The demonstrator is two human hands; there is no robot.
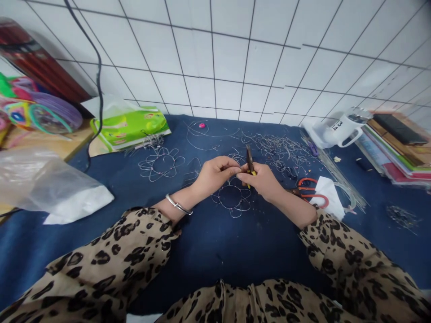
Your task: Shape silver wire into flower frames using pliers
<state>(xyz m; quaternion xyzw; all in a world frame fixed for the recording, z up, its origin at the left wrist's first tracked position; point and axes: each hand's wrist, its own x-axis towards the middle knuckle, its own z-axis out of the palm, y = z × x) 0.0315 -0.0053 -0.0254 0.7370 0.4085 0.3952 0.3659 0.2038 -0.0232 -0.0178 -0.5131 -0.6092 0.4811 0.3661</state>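
Across the blue cloth point(208, 242) covering the table, loose wire pieces point(279, 150) lie scattered beyond a wire flower frame point(232, 199) at the middle. Over that frame, the left hand point(212, 175) pinches its upper edge between thumb and fingers, while the right hand point(264, 181) is wrapped around small yellow-handled pliers point(249, 162), tips pointing up.
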